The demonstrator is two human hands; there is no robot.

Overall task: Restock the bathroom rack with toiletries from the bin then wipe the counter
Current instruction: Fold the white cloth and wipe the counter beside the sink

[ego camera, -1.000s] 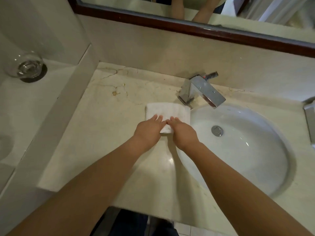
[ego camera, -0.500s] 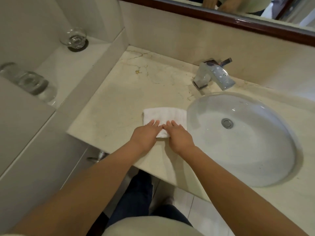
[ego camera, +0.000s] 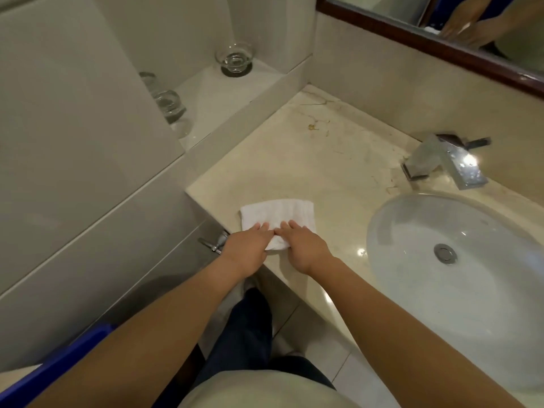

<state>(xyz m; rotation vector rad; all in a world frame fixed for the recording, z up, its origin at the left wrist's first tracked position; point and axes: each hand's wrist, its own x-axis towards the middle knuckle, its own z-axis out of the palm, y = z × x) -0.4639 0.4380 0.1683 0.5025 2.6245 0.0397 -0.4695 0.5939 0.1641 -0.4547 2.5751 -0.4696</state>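
The wiping half of the job looks under way, and the restocking cannot be judged, since no rack shows in the head view. A folded white cloth (ego camera: pixel 276 213) lies flat on the pale stone desk (ego camera: pixel 323 172), well to the left of the sink (ego camera: pixel 412 231) and close to the desk's front left corner. Both hands press down on the cloth's near edge side by side. The left grip (ego camera: pixel 245 248) and the right grip (ego camera: pixel 306 250) are each spread flat with straight fingers, clasping nothing, and their fingertips nearly meet. Behind and left of the sink, towards the back wall, a small brownish mark (ego camera: pixel 312 127) sits on the desk, so that stretch probably needs a pass, as does the strip around the faucet (ego camera: pixel 450 163) behind the sink. A glass dish (ego camera: pixel 234 58) stands on a ledge far left of the sink. A blue rim (ego camera: pixel 59 366) at the lower left may be the bin, though I cannot tell.
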